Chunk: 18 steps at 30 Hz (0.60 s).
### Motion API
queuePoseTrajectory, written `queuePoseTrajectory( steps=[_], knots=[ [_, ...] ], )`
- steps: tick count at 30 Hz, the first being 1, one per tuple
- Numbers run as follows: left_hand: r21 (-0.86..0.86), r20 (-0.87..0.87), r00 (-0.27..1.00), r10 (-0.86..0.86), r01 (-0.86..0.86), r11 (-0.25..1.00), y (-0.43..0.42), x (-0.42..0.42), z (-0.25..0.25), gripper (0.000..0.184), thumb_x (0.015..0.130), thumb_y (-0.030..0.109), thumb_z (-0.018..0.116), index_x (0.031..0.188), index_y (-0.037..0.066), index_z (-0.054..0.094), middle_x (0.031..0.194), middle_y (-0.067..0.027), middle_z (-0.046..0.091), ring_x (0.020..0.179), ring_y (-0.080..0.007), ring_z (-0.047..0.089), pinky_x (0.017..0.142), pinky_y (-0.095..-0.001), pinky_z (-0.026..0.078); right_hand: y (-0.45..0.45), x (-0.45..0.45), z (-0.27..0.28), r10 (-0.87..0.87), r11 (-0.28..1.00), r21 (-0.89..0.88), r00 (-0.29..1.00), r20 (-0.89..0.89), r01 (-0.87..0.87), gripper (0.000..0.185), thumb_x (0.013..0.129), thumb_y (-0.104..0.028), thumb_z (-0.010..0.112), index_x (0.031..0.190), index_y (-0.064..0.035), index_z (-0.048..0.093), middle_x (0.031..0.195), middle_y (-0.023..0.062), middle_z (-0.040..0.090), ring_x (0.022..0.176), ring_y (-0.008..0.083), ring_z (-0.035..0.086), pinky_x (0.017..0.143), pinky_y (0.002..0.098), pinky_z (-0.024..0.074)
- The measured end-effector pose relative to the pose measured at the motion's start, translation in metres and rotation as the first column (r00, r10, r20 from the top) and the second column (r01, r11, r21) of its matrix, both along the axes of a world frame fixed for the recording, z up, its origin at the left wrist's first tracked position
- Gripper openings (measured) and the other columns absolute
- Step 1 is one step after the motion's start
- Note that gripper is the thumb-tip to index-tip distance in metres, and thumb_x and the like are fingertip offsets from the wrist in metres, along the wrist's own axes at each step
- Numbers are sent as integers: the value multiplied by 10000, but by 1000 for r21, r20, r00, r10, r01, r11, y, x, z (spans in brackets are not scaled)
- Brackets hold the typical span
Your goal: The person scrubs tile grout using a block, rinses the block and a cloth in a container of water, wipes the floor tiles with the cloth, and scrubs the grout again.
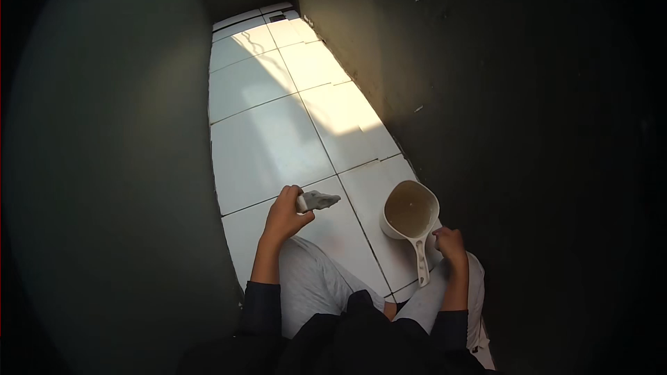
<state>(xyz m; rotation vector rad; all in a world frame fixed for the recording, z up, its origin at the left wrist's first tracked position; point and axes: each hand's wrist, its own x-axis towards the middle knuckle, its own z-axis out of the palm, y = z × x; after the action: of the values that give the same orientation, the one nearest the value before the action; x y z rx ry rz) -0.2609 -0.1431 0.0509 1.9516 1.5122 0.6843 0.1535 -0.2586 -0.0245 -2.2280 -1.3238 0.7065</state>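
My left hand (285,215) is closed around the pale end of a small flat tool, which looks like a scraper (319,200). Grey, lumpy material covers its far end, so the exact kind is hard to tell. To the right, a white water dipper (419,246) stands on the floor, its handle pointing toward me. Murky grey-brown liquid (410,208) fills much of it. Just right of that handle is my right hand (450,244), apart from it, with fingers curled inward near my knee. Whether anything small is inside those fingers is hidden.
White tiles (271,149) with dark joints form a narrow floor, sunlit farther off. Dark walls rise close on the left (139,167) and right (514,132). A small dark drain-like opening (277,19) lies at the far end. My bent knees flank the near tiles.
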Motion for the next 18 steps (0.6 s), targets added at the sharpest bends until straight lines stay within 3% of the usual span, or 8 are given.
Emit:
queuePoseTrajectory(
  steps=[1, 3, 4, 9, 11, 12, 16, 18],
  knots=[
    [52, 93, 990, 110, -115, 992, -4, -10, 6, 465, 654, 186, 713, 1045, 11, 532, 1017, -141, 546, 891, -294, 589, 747, -377, 489, 0, -9, 9, 6, 1000, 3, 1000, 0, -6, 363, 882, -291, 503, 920, 4, 711, 756, 206, 655, 718, 221, 634, 674, 338, 502],
    [107, 120, 968, 219, -232, 967, -13, -30, 13, 436, 669, 156, 701, 1040, 6, 524, 1001, -134, 540, 859, -281, 575, 738, -373, 481, 1, -43, 46, -10, 956, -294, 998, -57, -8, 597, 888, -526, 504, 834, 30, 715, 795, 270, 661, 778, 283, 666, 705, 375, 506],
    [142, 170, 948, 271, -295, 945, -18, -38, 13, 419, 679, 152, 696, 1029, 6, 518, 993, -126, 537, 840, -266, 565, 726, -365, 474, 2, -43, 33, 18, 950, -309, 996, -87, -44, 725, 858, -644, 502, 873, 53, 702, 776, 234, 671, 779, 285, 667, 739, 369, 498],
    [166, 243, 874, 421, -466, 869, -48, -75, 11, 384, 696, 140, 691, 1008, 12, 509, 977, -113, 533, 828, -241, 549, 711, -361, 467, 8, -51, -28, -167, 979, -156, 958, -235, 132, 734, 880, -628, 482, 834, 79, 674, 709, 178, 671, 687, 270, 668, 675, 373, 496],
    [139, 269, 846, 460, -507, 851, -60, -86, 10, 373, 699, 131, 692, 1002, 11, 509, 975, -111, 536, 829, -236, 547, 710, -358, 467, 9, -63, -23, -280, 958, -55, 885, -371, 280, 688, 906, -581, 474, 775, 70, 656, 684, 134, 622, 635, 232, 588, 628, 390, 460],
    [119, 307, 829, 467, -521, 845, -65, -92, 9, 365, 700, 120, 693, 998, 10, 512, 977, -110, 537, 837, -230, 550, 710, -352, 469, 8, -64, -17, -283, 958, -33, 925, -254, 284, 585, 901, -460, 511, 769, 94, 642, 681, 153, 627, 626, 263, 618, 626, 415, 472],
    [132, 296, 801, 520, -574, 808, -77, -108, 8, 362, 702, 108, 693, 1000, 8, 512, 971, -113, 534, 836, -228, 552, 712, -351, 472, 12, -71, -4, -227, 968, 90, 970, -84, 234, 427, 850, -284, 526, 772, 124, 624, 685, 187, 639, 607, 294, 638, 613, 437, 493],
    [155, 319, 781, 537, -601, 784, -80, -111, 11, 366, 702, 91, 692, 1006, 3, 509, 965, -112, 530, 829, -225, 551, 714, -348, 474, 18, -71, -5, -222, 972, 60, 971, -91, 228, 416, 841, -295, 523, 785, 100, 641, 681, 192, 643, 631, 302, 644, 643, 431, 486]
  ],
)
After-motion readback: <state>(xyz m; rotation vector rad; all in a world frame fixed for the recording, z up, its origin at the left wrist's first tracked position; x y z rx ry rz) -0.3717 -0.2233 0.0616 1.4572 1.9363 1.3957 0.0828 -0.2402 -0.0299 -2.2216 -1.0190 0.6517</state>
